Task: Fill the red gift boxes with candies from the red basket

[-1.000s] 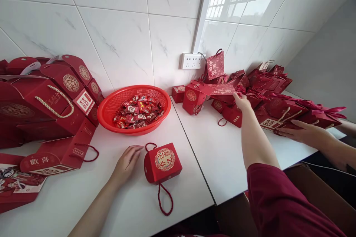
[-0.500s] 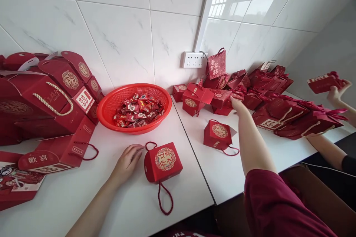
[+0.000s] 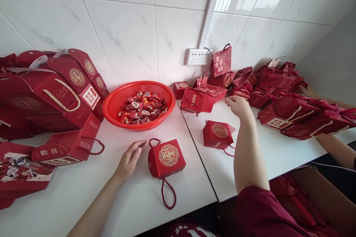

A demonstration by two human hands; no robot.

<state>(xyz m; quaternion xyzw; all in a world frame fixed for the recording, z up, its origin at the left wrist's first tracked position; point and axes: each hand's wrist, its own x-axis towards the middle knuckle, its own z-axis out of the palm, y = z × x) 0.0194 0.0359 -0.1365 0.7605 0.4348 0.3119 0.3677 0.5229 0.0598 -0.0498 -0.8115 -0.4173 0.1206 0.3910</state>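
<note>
My left hand rests on the white table, fingers stretched and holding nothing. Just right of it lies a red gift box with a round gold emblem and a dark red rope handle. My right hand hovers by the back group of boxes, its fingers loosely bent with nothing in them. Beside its fingertips, a tilted red box leans against another red box. Nearer to me, below that hand, is a smaller red box with a gold emblem.
A red plastic basket holds many wrapped candies. Stacked red boxes stand at the left. More red gift bags crowd the right, where another person's hand reaches in. A power strip is on the wall.
The tilted box by my right hand has shifted left against its neighbour, and that hand is now apart from it. The other person's raised box has gone down among the bags at right.
</note>
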